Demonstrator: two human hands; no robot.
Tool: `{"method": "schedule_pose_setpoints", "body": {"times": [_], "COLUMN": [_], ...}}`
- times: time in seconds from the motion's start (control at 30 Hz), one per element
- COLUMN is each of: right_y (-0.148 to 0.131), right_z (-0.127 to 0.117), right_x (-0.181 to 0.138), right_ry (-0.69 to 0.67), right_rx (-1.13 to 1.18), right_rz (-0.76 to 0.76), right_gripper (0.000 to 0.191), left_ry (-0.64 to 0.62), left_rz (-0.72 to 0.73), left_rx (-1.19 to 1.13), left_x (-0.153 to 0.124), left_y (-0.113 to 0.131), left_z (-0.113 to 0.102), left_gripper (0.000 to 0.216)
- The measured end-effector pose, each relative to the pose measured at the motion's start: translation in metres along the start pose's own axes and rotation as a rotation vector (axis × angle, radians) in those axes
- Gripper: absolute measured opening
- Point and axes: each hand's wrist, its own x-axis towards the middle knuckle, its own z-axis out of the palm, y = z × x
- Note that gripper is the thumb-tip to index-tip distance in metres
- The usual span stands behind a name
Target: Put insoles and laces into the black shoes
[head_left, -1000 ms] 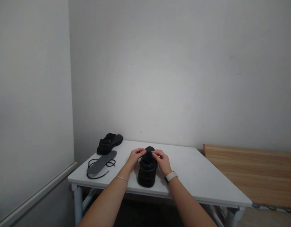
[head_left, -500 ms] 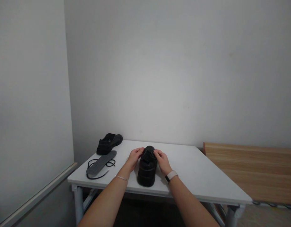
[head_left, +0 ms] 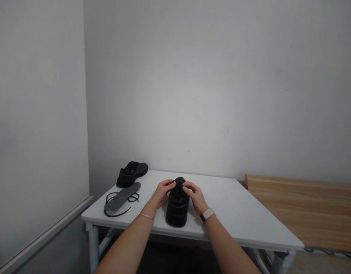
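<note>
A black shoe stands upright close to the table's front edge, heel toward me and toe pointing away. My left hand is at the left of its lacing, thumb and fingers pinched together on what looks like the dark shoelace. From the other side, my right hand pinches at the same spot, its fingertips close to those of the left. The lace is small and dark against the shoe, so its ends and any knot cannot be made out.
On the left of the white table lie a grey insole and, partly beneath it, a loose black shoelace. Behind them a second black shoe rests tilted. Wood-grain boards stand beyond the table's right side.
Both hands have come inward over the shoe's lacing, and their fingertips are nearer each other. The shoe has stayed in place.
</note>
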Motion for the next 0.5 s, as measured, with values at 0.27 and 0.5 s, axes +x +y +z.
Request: {"method": "schedule_pose_setpoints", "body": {"times": [0.27,0.5], "right_y": [0.0031,0.0013], "right_z": [-0.0024,-0.0011], "right_x": [0.001,0.0006], "right_ry": [0.037,0.039], "right_rx": [-0.035,-0.015], "right_rz": [-0.023,-0.012], "right_gripper": [0.02,0.018], "left_ry": [0.058,0.01], "left_rz": [0.062,0.01], "left_rx": [-0.016,-0.014], "left_x": [0.0035,0.0003], "left_y": [-0.0003,0.0022], "left_z": [-0.0027,0.0007], "left_gripper": [0.022,0.019]}}
